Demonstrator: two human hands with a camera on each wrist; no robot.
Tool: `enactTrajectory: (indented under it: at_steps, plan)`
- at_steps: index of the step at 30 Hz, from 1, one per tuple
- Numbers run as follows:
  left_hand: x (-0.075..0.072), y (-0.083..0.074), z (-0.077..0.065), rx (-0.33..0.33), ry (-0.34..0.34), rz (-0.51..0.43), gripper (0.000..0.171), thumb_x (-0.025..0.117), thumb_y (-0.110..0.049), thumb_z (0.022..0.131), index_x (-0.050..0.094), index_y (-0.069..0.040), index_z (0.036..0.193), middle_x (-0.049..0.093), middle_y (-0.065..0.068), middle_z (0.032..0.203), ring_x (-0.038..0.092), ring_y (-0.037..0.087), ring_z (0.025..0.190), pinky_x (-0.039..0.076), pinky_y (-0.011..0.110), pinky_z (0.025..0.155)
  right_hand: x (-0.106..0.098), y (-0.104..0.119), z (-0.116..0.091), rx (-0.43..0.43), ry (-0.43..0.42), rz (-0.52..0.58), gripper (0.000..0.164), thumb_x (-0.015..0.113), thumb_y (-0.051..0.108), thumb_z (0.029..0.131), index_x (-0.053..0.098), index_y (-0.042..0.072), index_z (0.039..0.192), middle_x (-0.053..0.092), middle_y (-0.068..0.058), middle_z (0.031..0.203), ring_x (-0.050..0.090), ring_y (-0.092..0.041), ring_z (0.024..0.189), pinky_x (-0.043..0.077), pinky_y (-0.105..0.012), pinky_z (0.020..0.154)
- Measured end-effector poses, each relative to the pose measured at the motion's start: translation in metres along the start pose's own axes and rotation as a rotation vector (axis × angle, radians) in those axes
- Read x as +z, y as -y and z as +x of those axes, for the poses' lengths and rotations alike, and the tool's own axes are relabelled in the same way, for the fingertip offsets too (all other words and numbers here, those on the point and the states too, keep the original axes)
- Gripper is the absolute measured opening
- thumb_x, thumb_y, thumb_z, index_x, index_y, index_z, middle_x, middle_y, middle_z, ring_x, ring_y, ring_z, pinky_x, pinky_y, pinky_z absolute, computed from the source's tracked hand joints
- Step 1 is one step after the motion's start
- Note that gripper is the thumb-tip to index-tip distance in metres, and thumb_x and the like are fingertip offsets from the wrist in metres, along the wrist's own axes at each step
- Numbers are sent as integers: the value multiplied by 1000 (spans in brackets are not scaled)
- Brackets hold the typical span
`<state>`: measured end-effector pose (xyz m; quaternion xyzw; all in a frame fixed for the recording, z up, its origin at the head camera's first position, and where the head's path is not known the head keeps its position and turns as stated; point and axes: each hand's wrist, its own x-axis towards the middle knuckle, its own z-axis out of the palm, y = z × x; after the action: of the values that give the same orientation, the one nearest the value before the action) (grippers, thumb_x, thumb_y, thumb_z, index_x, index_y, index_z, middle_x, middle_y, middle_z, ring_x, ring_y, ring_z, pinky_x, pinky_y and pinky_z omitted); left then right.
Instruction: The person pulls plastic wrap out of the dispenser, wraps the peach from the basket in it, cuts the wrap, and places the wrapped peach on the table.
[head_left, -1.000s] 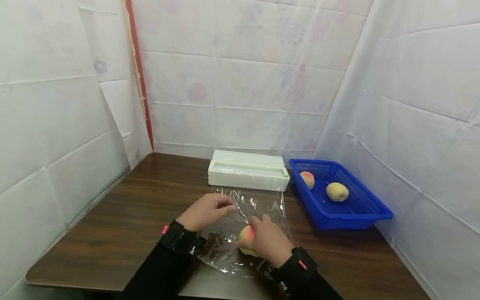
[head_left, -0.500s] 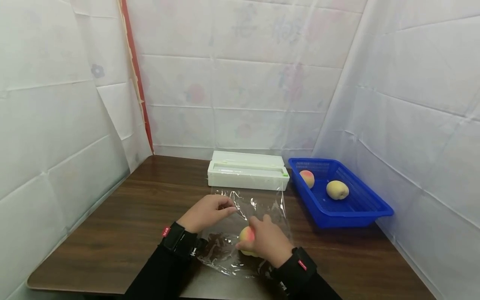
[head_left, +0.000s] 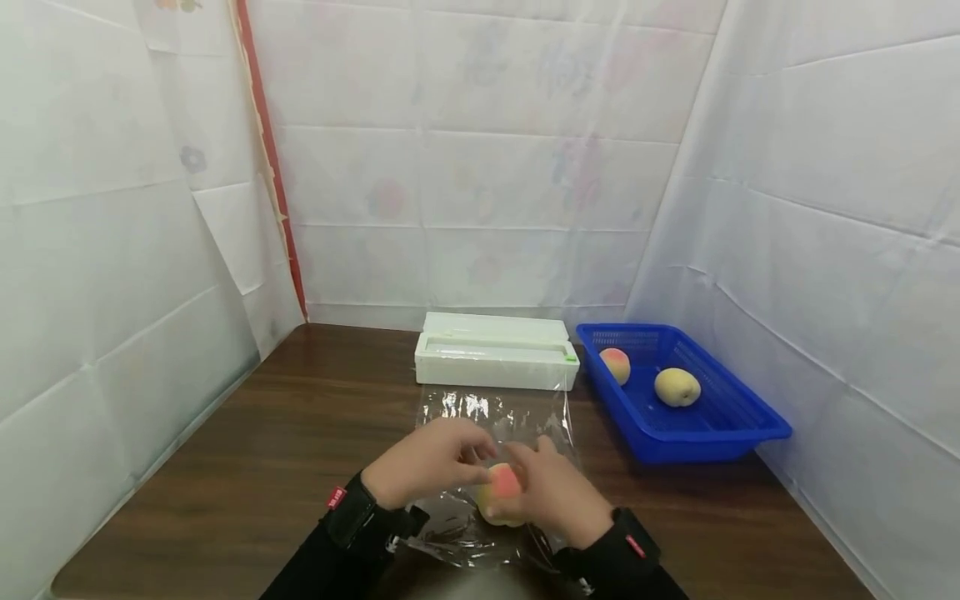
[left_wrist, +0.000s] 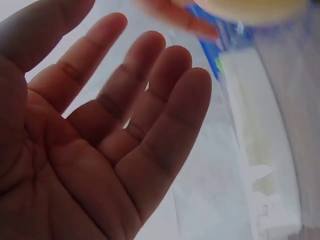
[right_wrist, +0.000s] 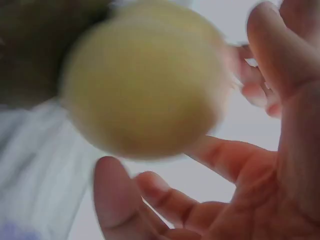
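A yellow and pink peach (head_left: 503,482) sits on a sheet of clear plastic film (head_left: 457,533) on the table. My right hand (head_left: 557,493) holds the peach from the right, its thumb in front and its index finger behind. In the right wrist view the peach (right_wrist: 145,85) is blurred, with the fingers curved beside and behind it. My left hand (head_left: 429,462) is at the peach's left with its fingers loosely bent. The left wrist view shows that hand's palm (left_wrist: 70,165) with nothing in it. Whether its fingertips touch the peach or film, I cannot tell.
A white film dispenser box (head_left: 495,372) stands behind the film, its lid raised, and the film runs toward it. To the right is a blue plastic basket (head_left: 716,446) holding a pinkish peach (head_left: 616,365) and a yellow one (head_left: 677,387). White sheets (head_left: 480,167) surround the brown table (head_left: 247,467).
My left hand has moved right, from over the film to beside the peach. The film ridge by its fingertips has flattened. My right hand stays at the peach. The head view has tilted slightly.
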<state>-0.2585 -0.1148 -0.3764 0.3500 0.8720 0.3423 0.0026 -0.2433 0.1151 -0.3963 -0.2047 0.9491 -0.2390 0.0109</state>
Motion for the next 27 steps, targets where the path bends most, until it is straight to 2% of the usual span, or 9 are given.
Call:
enactTrajectory:
  at_steps: [2,5,9,10,12,14,17,23,27]
  plan:
    - [4,-10,1,26,12,16,20,80,-23,95,78,-22,115,76,-8,108,69,7,95,57,26,84,-9,-3,-5,-4,5,30,87,91,51,79,57,18,153,56,-14,119,57,-21,87,50,-39,72]
    - [10,-18,5,26,5,93,22,84,-29,92,79,-23,113,75,-9,109,67,10,98,55,27,85,-17,-7,-7,-28,-3,68,74,86,41,86,60,17,151,58,-9,115,56,-18,85,50,-36,70]
    - [20,-19,11,-43,10,180,16,88,-32,87,81,-24,99,70,-12,100,61,6,89,51,23,77,-13,-14,-3,-97,22,130,23,77,25,94,76,17,115,60,0,90,52,-11,71,45,-27,61]
    - [23,-18,12,-59,9,196,14,89,-32,86,81,-25,94,69,-12,97,59,4,87,51,22,75,-11,-15,-3,-106,30,159,13,75,21,94,77,18,107,60,2,86,53,-10,69,45,-27,60]
    - [28,-15,14,-80,9,198,11,89,-29,85,80,-25,85,67,-12,93,58,3,83,50,21,72,-6,-18,-3,-109,37,208,4,75,16,93,75,19,97,64,5,82,56,-9,70,47,-26,60]
    - [32,-13,14,-92,-2,179,11,90,-25,85,79,-23,85,69,-12,92,60,3,82,51,21,71,-3,-19,-5,-97,34,260,8,77,13,91,76,16,98,70,4,87,61,-11,73,50,-28,61]
    - [35,-12,14,-105,-9,144,12,91,-22,84,80,-20,89,72,-12,90,62,2,81,53,21,70,-1,-17,-9,-102,26,275,14,81,13,88,76,12,102,74,-1,97,66,-15,81,55,-31,65]
    - [33,-15,15,-94,-22,142,11,92,-20,82,82,-20,87,72,-11,90,62,7,83,52,22,72,-4,-16,-11,-101,-1,218,18,83,14,88,75,13,105,70,-2,105,65,-16,91,55,-32,70]
    - [30,-15,18,-89,-20,155,12,92,-20,81,82,-19,87,73,-9,92,63,10,85,52,24,73,-4,-18,-8,-109,-20,165,18,83,14,89,75,14,106,67,1,102,60,-16,91,53,-32,74]
